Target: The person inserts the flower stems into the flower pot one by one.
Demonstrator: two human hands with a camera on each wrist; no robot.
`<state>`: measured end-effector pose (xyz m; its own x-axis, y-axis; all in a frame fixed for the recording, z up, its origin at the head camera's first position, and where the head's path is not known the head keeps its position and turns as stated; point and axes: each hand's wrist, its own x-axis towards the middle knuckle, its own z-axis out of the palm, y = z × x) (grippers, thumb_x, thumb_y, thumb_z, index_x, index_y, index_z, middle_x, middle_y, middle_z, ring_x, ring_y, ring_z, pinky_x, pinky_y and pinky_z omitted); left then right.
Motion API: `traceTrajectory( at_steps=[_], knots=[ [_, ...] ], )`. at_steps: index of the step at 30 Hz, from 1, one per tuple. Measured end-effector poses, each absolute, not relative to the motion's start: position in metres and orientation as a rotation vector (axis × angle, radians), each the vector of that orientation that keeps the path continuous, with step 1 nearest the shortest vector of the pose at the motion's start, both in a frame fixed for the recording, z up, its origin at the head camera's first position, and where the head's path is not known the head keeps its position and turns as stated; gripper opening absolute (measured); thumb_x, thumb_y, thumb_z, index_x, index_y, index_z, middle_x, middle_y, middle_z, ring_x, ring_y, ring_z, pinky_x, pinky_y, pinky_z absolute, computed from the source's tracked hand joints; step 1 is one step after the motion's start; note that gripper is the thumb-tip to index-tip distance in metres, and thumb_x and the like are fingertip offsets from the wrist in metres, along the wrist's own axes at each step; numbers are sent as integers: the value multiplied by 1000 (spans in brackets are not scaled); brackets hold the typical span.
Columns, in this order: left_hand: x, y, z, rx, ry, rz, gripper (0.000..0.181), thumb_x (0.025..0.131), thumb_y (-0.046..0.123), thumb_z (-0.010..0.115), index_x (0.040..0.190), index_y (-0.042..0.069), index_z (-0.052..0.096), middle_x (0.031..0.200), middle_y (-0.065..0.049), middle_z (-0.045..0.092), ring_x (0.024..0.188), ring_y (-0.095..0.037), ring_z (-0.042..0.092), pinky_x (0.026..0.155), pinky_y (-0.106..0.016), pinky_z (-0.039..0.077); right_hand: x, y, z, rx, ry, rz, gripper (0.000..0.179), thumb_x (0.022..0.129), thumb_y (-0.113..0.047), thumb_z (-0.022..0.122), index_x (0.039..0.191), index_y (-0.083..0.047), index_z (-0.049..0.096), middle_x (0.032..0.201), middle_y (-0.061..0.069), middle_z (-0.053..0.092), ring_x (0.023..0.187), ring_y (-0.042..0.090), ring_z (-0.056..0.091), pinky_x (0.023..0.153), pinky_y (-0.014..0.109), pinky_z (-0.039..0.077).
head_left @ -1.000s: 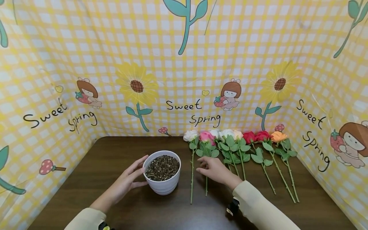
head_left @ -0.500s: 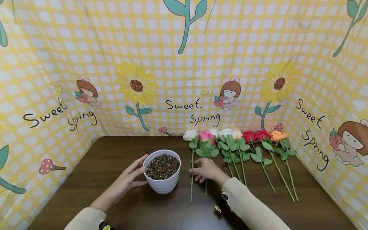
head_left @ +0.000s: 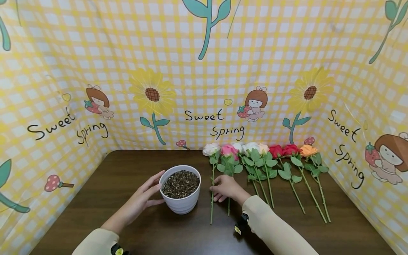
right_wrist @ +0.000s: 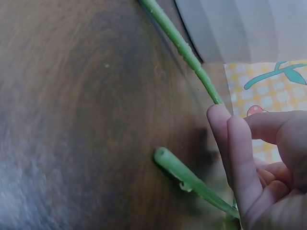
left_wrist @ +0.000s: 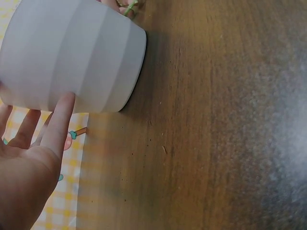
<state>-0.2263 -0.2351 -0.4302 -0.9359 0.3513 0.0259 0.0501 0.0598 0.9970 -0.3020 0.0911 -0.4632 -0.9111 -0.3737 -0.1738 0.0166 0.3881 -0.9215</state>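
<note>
In the head view a white ribbed flowerpot (head_left: pixel 182 205) full of dark soil (head_left: pixel 181 184) stands upright on the table. My left hand (head_left: pixel 138 202) rests against its left side, fingers and thumb extended; the left wrist view shows the thumb flat on the pot wall (left_wrist: pixel 96 52). To the pot's right, my right hand (head_left: pixel 227 188) pinches the green stem of the leftmost white rose (head_left: pixel 211 149) between thumb and fingers. In the right wrist view that stem (right_wrist: pixel 180 45) runs up from the fingertips. A pink rose (head_left: pixel 230 151) lies partly under the right hand.
Several more roses lie in a row to the right: white ones (head_left: pixel 250 147), red ones (head_left: pixel 290 150) and an orange one (head_left: pixel 309 151). The dark wooden table (head_left: pixel 140 241) is backed by a yellow checked cloth (head_left: pixel 204 81) on three sides.
My right hand has moved left from over the pink rose's stem to the white rose's stem, and its fingers have closed on it. The left hand stays at the pot.
</note>
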Motion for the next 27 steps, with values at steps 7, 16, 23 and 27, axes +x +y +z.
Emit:
traceTrajectory(
  at_steps=[7,16,23,27],
  knots=[
    [-226,-234,-429,399,2118,1969,57,109,26,44,161,14,22,157,-22,23,140,-38,27,99,-51,51,-303,96,-460,-351,2306,-1531,36,96,-9,66,123,12,53,80,13,69,61,21,69,53,33,60],
    [-226,-234,-429,398,2115,1962,57,109,26,43,161,15,22,157,-21,22,140,-39,26,99,-52,51,-301,100,-451,-367,2314,-1549,35,96,-10,67,121,10,54,81,14,69,61,21,69,53,34,60],
    [-226,-233,-429,396,2117,1964,57,109,25,44,160,15,22,157,-22,23,140,-39,27,99,-52,51,-296,105,-435,-449,2408,-1497,34,97,-12,66,123,6,55,80,12,67,61,23,69,54,36,61],
    [-226,-234,-429,394,2117,1967,57,109,25,44,160,15,22,157,-22,23,140,-39,27,99,-52,51,-294,107,-423,-546,2470,-1462,31,99,-15,65,124,0,56,78,9,67,63,27,70,55,40,61]
  ],
)
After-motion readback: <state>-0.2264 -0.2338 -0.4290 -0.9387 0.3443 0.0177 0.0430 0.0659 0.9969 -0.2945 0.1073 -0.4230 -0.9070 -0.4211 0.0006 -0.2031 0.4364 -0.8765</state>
